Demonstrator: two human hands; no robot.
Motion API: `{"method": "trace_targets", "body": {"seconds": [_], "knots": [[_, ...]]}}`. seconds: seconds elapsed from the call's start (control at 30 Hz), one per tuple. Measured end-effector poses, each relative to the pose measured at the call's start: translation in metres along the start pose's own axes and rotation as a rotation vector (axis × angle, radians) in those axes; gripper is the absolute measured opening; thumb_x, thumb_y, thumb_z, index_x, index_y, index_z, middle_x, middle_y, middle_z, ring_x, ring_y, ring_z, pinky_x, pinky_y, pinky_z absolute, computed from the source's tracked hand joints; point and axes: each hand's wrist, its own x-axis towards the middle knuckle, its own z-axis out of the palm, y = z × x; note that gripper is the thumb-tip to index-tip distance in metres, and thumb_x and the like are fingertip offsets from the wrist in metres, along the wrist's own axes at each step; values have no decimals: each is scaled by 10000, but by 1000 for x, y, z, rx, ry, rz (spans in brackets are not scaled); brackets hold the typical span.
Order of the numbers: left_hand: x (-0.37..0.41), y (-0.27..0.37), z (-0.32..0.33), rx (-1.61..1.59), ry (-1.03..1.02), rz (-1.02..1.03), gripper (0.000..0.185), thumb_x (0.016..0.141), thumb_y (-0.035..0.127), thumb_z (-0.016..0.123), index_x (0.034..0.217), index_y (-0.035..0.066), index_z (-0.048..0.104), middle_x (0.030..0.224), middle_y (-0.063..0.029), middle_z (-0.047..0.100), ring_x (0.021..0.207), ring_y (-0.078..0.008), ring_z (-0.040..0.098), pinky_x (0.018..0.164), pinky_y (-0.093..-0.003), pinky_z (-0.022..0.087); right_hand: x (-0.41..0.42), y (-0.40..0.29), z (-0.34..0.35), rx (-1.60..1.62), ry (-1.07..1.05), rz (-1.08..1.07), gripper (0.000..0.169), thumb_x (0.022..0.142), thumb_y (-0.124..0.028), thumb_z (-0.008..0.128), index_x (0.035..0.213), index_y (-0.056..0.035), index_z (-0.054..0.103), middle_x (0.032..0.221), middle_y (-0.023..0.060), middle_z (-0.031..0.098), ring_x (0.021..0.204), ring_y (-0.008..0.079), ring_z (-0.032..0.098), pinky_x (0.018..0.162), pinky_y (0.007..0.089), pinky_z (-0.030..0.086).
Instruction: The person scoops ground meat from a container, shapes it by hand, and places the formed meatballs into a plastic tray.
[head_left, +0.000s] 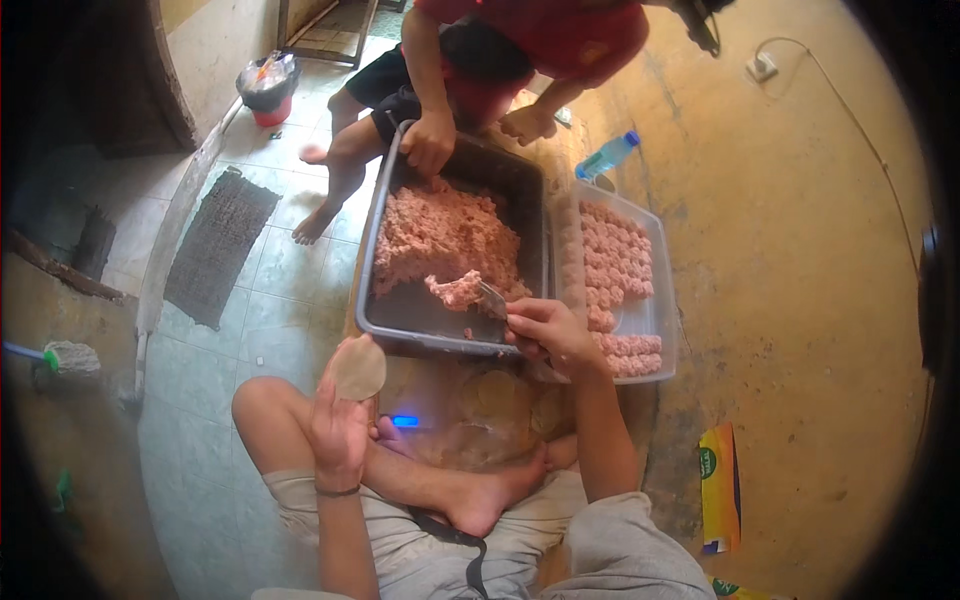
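Observation:
On the fingers of my left hand (341, 420) lies a thin round dough wrapper (360, 370), held left of the tub's near corner. My right hand (551, 330) grips a metal spoon-like utensil (492, 300) over the near side of a dark plastic tub (450, 343). A clump of pink ground meat filling (454, 290) clings to its tip. The larger mass of meat filling (442, 232) fills the tub's middle and far part. Right of the tub stands a clear plastic container (637, 311) with rows of shaped meat pieces (611, 244).
Across the tub sits another person (525, 37), one hand (430, 142) at its far left rim. More round wrappers (491, 394) lie before my crossed legs. A water bottle (609, 155) is beyond the clear container. A grey mat (221, 247) and red bin (271, 109) are at left.

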Motion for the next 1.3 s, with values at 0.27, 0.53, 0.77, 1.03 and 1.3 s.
{"method": "trace_targets", "body": {"seconds": [0.27,0.53,0.77,1.03,1.3], "knots": [[-20,-40,132,-111,-212,-123,770,957,521,389,1444,-59,251,1504,-188,288,1398,-274,276,1151,-413,205,-106,35,77,-623,488,-810,236,817,49,649,1053,30,655,861,91,669,692,200,634,639,283,510],[-39,-42,175,-389,-359,-306,992,874,720,331,1471,-53,157,1543,-211,166,1434,-335,158,1174,-424,123,-160,40,78,-906,618,-1133,405,661,83,650,1054,-11,686,829,95,625,596,201,560,522,298,461],[-65,-72,158,-761,-434,-390,951,843,714,427,1491,59,194,1565,-193,75,1434,-347,132,1168,-476,133,-200,39,66,-1212,535,-1094,502,643,-25,650,1144,-15,657,872,60,600,568,158,499,501,261,434],[-82,-81,159,-686,-255,-392,952,873,647,450,1463,-42,164,1547,-239,91,1432,-403,90,1164,-521,135,-217,39,62,-1484,469,-959,400,716,-97,606,1102,-10,660,823,46,548,583,139,489,483,255,411],[-83,-85,148,-932,-169,-456,900,885,553,493,1466,-41,148,1548,-240,87,1435,-403,76,1167,-535,94,-245,21,55,-1706,408,-917,370,698,-74,626,1055,20,651,785,52,583,601,158,528,517,252,434]]}}
